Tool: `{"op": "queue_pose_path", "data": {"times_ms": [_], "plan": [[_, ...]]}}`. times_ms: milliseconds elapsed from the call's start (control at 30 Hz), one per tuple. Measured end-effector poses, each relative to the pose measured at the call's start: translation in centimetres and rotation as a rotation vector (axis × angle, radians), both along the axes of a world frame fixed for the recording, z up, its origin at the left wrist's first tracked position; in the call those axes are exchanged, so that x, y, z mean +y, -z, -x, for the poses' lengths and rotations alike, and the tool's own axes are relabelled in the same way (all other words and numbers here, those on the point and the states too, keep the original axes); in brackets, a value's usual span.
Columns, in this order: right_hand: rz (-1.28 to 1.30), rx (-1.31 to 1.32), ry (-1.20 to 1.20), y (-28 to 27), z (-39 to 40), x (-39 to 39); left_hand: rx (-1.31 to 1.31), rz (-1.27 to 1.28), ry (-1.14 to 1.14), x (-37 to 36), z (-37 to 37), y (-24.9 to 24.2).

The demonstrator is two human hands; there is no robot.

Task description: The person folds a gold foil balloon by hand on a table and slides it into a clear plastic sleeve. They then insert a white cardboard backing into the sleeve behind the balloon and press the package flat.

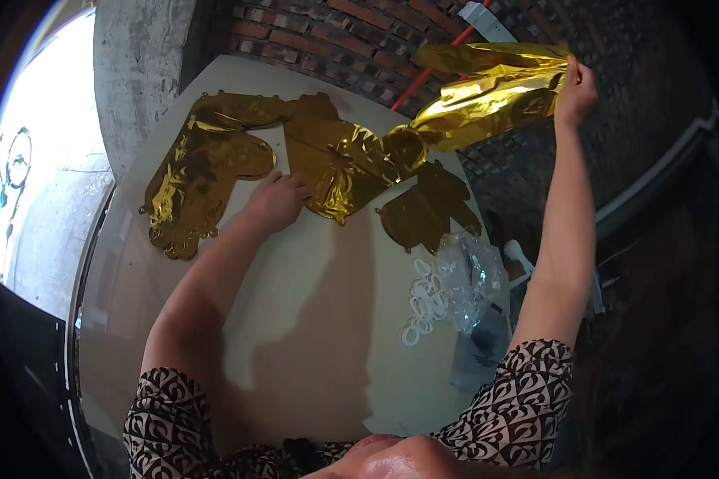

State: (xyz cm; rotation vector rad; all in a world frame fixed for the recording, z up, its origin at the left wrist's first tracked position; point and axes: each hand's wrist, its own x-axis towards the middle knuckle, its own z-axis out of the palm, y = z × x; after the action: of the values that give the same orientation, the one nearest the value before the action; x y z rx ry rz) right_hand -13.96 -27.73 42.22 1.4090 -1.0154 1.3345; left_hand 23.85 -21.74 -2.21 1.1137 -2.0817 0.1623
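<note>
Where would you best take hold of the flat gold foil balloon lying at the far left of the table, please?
Probably at the near, lower end of the flat gold foil balloon, coming in from the table's left edge. It lies flat and uncovered there, while its far end runs under neighbouring foil by the left hand. Pinch an edge; the foil looks thin and crinkly.

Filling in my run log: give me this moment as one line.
left hand: pressing foil balloon on table | right hand: lifting its far end | rings, plastic bag beside
</note>
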Motion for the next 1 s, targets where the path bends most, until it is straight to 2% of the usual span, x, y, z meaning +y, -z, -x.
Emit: {"op": "queue_pose_path", "data": {"times_ms": [33,100,233,300,333,400,467,500,533,633,667,700,733,800,900,1000], "plan": [[0.028,-0.012,-0.06,-1.3,1.1,0.9,-0.005,-0.003,0.006,0.3,0.0,-0.5],[-0.005,-0.054,0.133,-3.7,4.2,2.3,-0.07,-0.133,-0.003,0.7,-0.1,-1.4],[-0.016,-0.121,0.386,-7.1,10.9,4.4,-0.07,-0.142,0.013,0.2,0.0,-1.1],[-0.047,-0.553,0.356,-7.5,11.9,7.7,-0.036,-0.13,0.031,0.1,-0.1,-0.8],[-0.044,-0.558,0.361,-7.5,13.3,8.4,-0.041,-0.127,0.036,0.0,-0.1,-0.9],[-0.135,-0.624,0.532,-7.7,16.3,9.9,-0.072,-0.132,0.004,0.2,0.0,-0.8],[-0.546,-0.105,0.558,-6.9,18.1,10.2,-0.077,-0.152,0.01,0.6,0.0,-1.3],[-0.581,0.056,0.235,-5.4,17.2,9.7,-0.084,-0.165,0.005,0.6,-0.1,-1.6],[-0.738,0.078,0.318,-5.0,13.9,10.1,-0.086,-0.168,0.008,0.4,0.0,-1.6],[-0.531,0.114,0.078,-2.1,7.9,8.6,-0.17,-0.218,-0.009,0.4,-0.1,-1.5],[-0.485,0.133,0.126,-1.5,5.8,8.8,-0.09,-0.08,-0.052,0.3,0.0,-0.8],[-0.397,0.239,0.069,-1.0,5.3,7.6,-0.009,0.059,-0.098,0.5,-0.1,-0.6],[-0.387,0.306,0.011,0.2,2.5,9.2,-0.023,0.062,-0.107,0.9,-0.4,-1.0],[-0.288,0.468,0.01,2.1,-1.7,12.4,0.133,-0.084,0.008,2.0,-0.6,-2.4],[-0.237,0.593,-0.197,6.1,-6.0,17.9,0.227,-0.136,0.057,4.5,0.3,-4.4],[-0.282,0.66,-0.395,9.7,-8.5,23.3,0.344,-0.011,0.141,8.6,2.9,-9.2]]}}
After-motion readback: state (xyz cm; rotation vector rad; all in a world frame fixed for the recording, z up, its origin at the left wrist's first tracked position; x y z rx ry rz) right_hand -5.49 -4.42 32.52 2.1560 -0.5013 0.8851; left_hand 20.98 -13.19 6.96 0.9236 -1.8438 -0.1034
